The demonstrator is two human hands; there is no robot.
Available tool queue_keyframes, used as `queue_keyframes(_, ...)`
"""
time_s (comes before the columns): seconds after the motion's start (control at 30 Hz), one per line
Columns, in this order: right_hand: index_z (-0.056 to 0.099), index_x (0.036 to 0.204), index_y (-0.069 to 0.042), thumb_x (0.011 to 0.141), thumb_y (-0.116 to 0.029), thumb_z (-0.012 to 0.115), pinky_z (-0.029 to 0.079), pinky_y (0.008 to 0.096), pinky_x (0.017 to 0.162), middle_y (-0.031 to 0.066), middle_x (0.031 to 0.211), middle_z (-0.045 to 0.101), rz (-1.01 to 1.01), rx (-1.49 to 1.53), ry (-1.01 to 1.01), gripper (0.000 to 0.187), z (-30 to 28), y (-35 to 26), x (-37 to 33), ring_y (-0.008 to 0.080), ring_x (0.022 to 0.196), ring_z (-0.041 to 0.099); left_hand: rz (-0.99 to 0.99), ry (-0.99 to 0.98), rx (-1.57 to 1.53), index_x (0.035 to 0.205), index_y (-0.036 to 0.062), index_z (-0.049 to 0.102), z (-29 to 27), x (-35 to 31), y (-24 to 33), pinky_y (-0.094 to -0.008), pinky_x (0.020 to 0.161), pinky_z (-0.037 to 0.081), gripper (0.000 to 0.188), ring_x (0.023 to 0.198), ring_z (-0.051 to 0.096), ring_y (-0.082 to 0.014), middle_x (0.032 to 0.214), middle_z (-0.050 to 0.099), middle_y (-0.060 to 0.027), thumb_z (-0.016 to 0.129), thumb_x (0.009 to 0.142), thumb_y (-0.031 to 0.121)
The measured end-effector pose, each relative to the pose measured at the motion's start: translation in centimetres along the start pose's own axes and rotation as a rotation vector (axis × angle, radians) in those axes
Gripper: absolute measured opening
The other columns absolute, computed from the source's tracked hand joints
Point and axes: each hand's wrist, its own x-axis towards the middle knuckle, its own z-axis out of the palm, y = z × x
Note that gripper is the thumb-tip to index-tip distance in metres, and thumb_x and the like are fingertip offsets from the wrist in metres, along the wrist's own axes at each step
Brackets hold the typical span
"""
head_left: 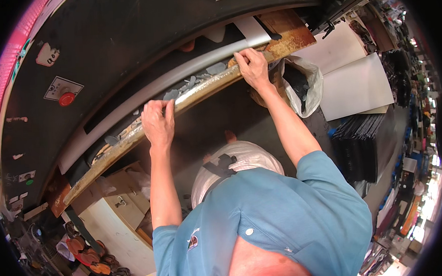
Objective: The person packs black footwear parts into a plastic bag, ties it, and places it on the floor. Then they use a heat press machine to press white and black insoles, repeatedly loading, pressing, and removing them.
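"Two bare hands. Grip?"

"Left hand [158, 122]: fingers bent at the long, narrow wooden ledge with a worn, pale edge [209, 88]. Right hand [253, 67]: fingers curled at the same ledge, nearer its right end. Fingertips partly hidden, so can't tell if either is pinching anything."

"Ledge position?"

"Slanting across in front of the person, lower at left. Flat, irregular grey scraps [217, 68] lie along it, some between the hands."

"Behind that?"

"Long, smooth, silvery-grey band [203, 59], then a big black machine panel [128, 43] with a round red button [67, 99]."

"Right side?"

"Open white sack [316, 84] with dark contents, large white flat sheets [354, 88] next to it, stack of thin black sheets [357, 152] nearer the person."
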Motion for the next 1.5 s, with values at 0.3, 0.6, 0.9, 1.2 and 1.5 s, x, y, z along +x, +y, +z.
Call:
queue_keyframes(0.3,0.071,0.102,0.003,0.090,-0.023,0.080,0.055,0.0320,0.076,0.0121,0.094,0.072,0.191,0.220,-0.048,0.029,0.7,-7.4,-2.7,0.0192,0.081,0.068,-0.239,-0.344,-0.276,0.085,0.0017,0.070,-4.1,-3.6,1.1,-0.0456,0.075,0.054,0.009,0.082,0.067,-0.0378,0.086,0.069,-0.0152,0.076,0.090,0.007)
queue_keyframes(0.6,0.050,0.149,0.003,0.069,-0.043,0.087,0.041,0.0500,0.117,0.0362,0.154,0.041,-0.057,-0.130,-0.499,0.099,13.5,-14.0,-1.8,0.0527,0.136,0.046,-0.002,-0.233,0.079,0.141,-0.0015,0.059,1.9,1.4,-7.8,-0.0584,0.124,0.029,0.048,0.149,0.040,-0.0449,0.156,0.048,-0.0257,0.068,0.099,0.020)
queue_keyframes(0.9,0.051,0.149,0.009,0.075,-0.023,0.081,0.043,0.0353,0.114,0.0191,0.142,0.060,0.545,0.892,-0.564,0.086,6.5,-10.4,0.9,0.0257,0.131,0.058,-0.020,-0.284,0.031,0.142,-0.0002,0.060,1.8,-0.9,-7.2,-0.0582,0.124,0.028,0.050,0.150,0.038,-0.0434,0.158,0.046,-0.0241,0.070,0.098,0.021)
queue_keyframes(1.2,0.046,0.152,0.009,0.083,-0.022,0.076,0.050,0.0313,0.102,0.0138,0.133,0.062,0.729,1.137,-0.359,0.081,5.2,-13.8,-3.4,0.0191,0.118,0.062,-0.340,-0.474,-0.806,0.163,-0.0036,0.028,0.8,-1.1,-0.2,-0.0459,0.129,0.024,0.098,0.157,0.030,-0.0389,0.167,0.032,-0.0294,0.078,0.092,0.040)
queue_keyframes(1.5,0.047,0.153,0.008,0.084,-0.023,0.074,0.053,0.0249,0.090,0.0056,0.119,0.066,0.777,1.288,-0.443,0.080,5.1,-13.0,-3.6,0.0106,0.100,0.063,-1.000,-0.087,-1.481,0.129,-0.0009,0.066,1.9,-5.5,-1.5,-0.0365,0.103,0.054,0.035,0.112,0.068,-0.0188,0.124,0.071,-0.0108,0.053,0.112,0.028)
